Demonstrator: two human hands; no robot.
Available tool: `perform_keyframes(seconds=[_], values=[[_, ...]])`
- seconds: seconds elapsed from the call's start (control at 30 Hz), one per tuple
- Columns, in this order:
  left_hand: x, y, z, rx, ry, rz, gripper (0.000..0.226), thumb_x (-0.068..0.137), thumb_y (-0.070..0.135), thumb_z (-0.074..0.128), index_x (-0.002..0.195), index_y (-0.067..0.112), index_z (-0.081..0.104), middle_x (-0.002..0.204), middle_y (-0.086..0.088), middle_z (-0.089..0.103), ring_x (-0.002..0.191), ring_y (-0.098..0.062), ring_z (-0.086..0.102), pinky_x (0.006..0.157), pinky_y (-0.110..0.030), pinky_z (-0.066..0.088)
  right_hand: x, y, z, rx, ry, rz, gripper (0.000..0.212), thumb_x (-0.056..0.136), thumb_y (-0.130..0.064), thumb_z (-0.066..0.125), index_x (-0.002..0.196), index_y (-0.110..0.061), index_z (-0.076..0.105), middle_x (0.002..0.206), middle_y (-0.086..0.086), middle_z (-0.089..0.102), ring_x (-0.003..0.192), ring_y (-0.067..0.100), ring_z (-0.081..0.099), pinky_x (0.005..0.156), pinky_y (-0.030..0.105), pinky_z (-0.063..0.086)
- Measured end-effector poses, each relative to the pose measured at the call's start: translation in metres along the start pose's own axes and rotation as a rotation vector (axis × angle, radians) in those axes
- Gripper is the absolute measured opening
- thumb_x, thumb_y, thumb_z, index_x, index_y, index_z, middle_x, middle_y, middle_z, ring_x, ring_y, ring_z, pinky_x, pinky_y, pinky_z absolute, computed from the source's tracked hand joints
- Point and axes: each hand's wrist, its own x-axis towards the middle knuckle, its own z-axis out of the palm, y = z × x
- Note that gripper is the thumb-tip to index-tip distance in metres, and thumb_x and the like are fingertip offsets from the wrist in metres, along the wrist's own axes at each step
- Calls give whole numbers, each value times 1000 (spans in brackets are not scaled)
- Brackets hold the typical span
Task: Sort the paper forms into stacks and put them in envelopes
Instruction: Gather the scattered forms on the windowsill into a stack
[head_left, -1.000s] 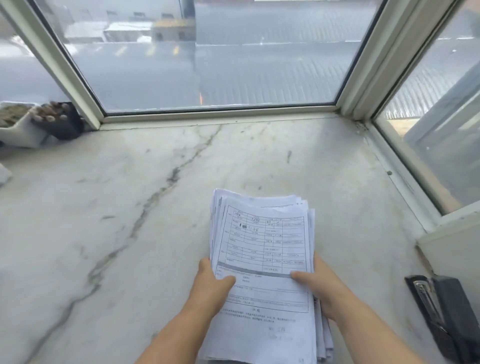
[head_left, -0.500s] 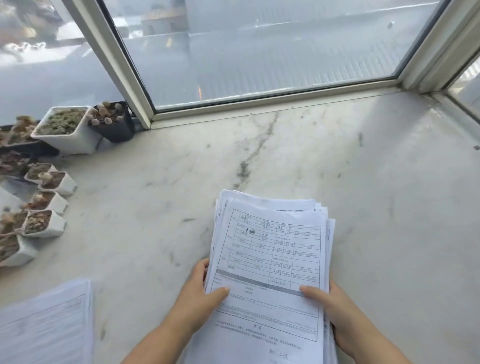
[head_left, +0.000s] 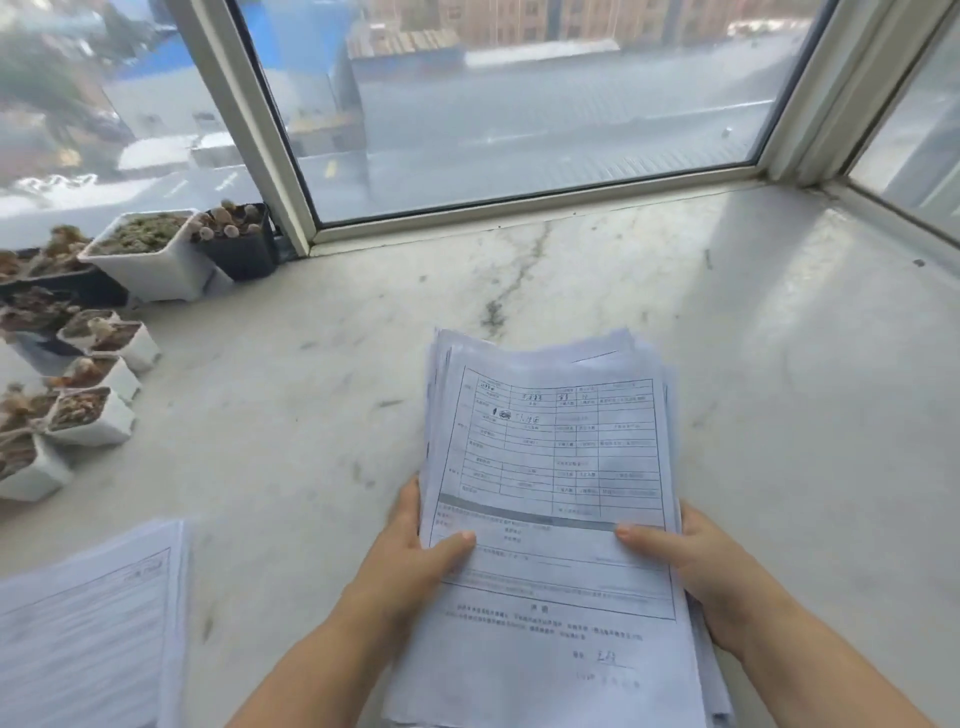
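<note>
A thick stack of printed paper forms (head_left: 550, 457) is held just above the marble sill, its top sheet showing a ruled table and lines of text. My left hand (head_left: 415, 558) grips the stack's left edge, thumb on top of the top sheet and fingers under. My right hand (head_left: 691, 566) grips the right edge the same way. A second stack of forms (head_left: 93, 629) lies flat on the sill at the lower left, partly cut off by the frame. No envelope is in view.
The marble sill (head_left: 291, 405) runs under a corner window (head_left: 519, 104). Several small white pots of succulents (head_left: 93, 415) and a black pot (head_left: 239, 244) crowd the left side. A dark crack in the marble (head_left: 509, 286) runs toward the window frame.
The view has swung left and up: the black object at the right edge is gone from sight, the pots and the second stack have come in. Both hands keep hold of the stack.
</note>
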Motion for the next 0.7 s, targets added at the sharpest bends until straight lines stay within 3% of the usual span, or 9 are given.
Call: perform_keyframes(seconds=[0.07,0.2,0.27,0.4,0.53,0.6,0.7], values=[[-27,3,-1,-8,55,109,54,70,22,71,118,36,52,108,5,70,98,-22,69,85,-48,56,-22,-2,13,-13,-29,-113,52,69,-14,70,120,-8,62,109,13,73,97,34,71,76,39,61],[-77,26,-15,97,171,433,41,78,15,72,109,31,51,98,19,68,91,-4,66,72,-21,55,-72,-12,43,-59,-13,-366,39,81,-1,73,118,-11,64,109,7,74,100,26,70,79,33,59],[-98,39,-22,128,230,534,40,81,11,70,105,36,51,96,19,66,92,0,63,70,-16,51,-96,-19,61,-98,-3,-466,35,85,5,67,112,-16,68,109,4,74,102,23,70,83,33,57],[-136,53,-33,159,329,667,46,85,14,70,120,32,47,108,17,59,97,8,56,70,-2,44,-131,-24,85,-100,9,-609,41,87,10,60,114,-19,68,111,5,73,104,23,69,88,42,54],[-158,41,-46,158,322,672,63,67,38,74,122,25,48,113,9,56,104,2,56,78,-10,48,-152,-7,96,-104,-16,-616,44,71,-7,76,114,-16,70,112,7,72,106,26,68,88,45,56],[-162,27,-51,95,281,579,72,60,43,79,121,18,51,114,-2,57,106,-11,60,80,-21,54,-154,10,97,-76,-6,-571,42,72,-1,78,111,-13,70,111,8,73,104,25,69,87,41,58],[-164,7,-52,48,200,449,58,66,35,82,115,21,54,113,-5,62,106,-19,62,81,-30,55,-153,32,98,-42,58,-514,35,77,5,75,108,-10,70,110,11,73,104,27,69,83,35,58]])
